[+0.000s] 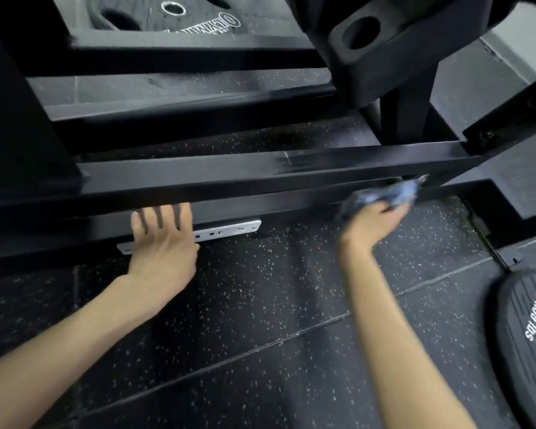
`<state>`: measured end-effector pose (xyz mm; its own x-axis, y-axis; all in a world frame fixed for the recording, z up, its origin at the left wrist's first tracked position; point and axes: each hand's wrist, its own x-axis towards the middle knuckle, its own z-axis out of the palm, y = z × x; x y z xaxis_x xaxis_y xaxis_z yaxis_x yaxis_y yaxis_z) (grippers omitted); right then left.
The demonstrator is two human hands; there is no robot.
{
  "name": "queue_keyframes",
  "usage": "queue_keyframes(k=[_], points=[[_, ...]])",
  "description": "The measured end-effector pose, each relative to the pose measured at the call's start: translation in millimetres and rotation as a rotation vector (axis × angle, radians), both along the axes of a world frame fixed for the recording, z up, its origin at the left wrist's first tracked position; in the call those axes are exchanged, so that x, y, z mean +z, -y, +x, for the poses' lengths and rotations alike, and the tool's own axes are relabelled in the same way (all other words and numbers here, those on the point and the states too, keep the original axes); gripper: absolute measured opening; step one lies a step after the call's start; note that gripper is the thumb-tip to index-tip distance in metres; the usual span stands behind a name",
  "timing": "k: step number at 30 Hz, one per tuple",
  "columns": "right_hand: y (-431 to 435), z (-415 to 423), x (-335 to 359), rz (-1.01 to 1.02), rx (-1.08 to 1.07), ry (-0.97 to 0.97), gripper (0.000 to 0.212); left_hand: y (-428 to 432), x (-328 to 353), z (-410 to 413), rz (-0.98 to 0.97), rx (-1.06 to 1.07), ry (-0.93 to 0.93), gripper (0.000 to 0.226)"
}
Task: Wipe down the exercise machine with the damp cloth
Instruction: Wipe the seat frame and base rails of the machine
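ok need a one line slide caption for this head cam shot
Right hand wipes the black machine frame's lower bar with a blue cloth while the left hand braces flat.

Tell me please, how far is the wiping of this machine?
Already done: cannot tell; no bar looks clearly wet or cleaner. In hand: the right hand grips the blue cloth against the near frame bar, at its right end; the left hand rests open under that bar. Left: seemingly the bars behind.
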<state>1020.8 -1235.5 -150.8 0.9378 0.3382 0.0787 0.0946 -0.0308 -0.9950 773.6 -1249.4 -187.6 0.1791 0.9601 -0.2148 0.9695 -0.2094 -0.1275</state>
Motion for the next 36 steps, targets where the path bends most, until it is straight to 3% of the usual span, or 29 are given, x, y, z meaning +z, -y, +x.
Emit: queue_keyframes(k=[2, 3, 5, 7, 9, 12, 15, 20, 24, 28, 31, 36], points=[[-9.6, 26.9, 44.0, 0.059, 0.054, 0.197, 0.033, 6.4, 5.7, -2.3, -0.037, -0.042, 0.125, 0.069], [-14.3, 34.0, 57.8, -0.053, 0.148, 0.31, 0.032, 11.4, 6.8, -0.2, -0.032, -0.081, 0.203, 0.067], [-23.6, 30.8, 60.8, -0.47, 0.314, 0.598, 0.034, 23.1, 8.6, 0.4, 0.061, -0.145, 0.432, 0.057], [-25.3, -0.5, 51.1, -0.634, 0.401, 0.948, 0.035, 31.1, 11.5, 2.5, 0.255, -0.227, 0.7, 0.038], [-22.4, -53.0, 41.8, -0.526, 0.565, 1.14, 0.04, 31.7, 19.3, 6.0, 0.447, -0.311, 0.83, 0.028], [-14.2, -115.7, 38.2, -0.249, 0.953, 1.272, 0.047, 22.7, 34.5, 13.9, 0.659, -0.29, 0.971, 0.02], [-16.7, -100.0, 47.3, -0.27, 1.062, 1.381, 0.047, 12.0, 42.9, 18.7, 0.737, -0.231, 1.102, 0.026], [-25.5, -16.4, 47.3, -0.452, 0.906, 1.348, 0.044, -8.7, 49.7, 35.7, 0.861, -0.42, 1.062, 0.035], [-18.8, -44.0, 44.1, -0.415, 0.721, 1.189, 0.038, -33.7, 65.2, 21.1, 0.894, -0.458, 1.029, 0.038], [-4.1, -132.8, 40.1, -0.119, 1.025, 1.253, 0.03, -31.3, 79.9, -5.5, 0.895, -0.5, 0.985, 0.033], [-7.5, -166.2, 36.4, 0.055, 1.302, 1.231, 0.018, -21.2, 89.1, -28.3, 0.922, -0.624, 0.835, 0.032], [-13.9, -171.4, 30.9, 0.155, 1.349, 1.376, 0.029, 19.5, 97.1, -66.6, 0.833, -0.501, 0.68, 0.029]])
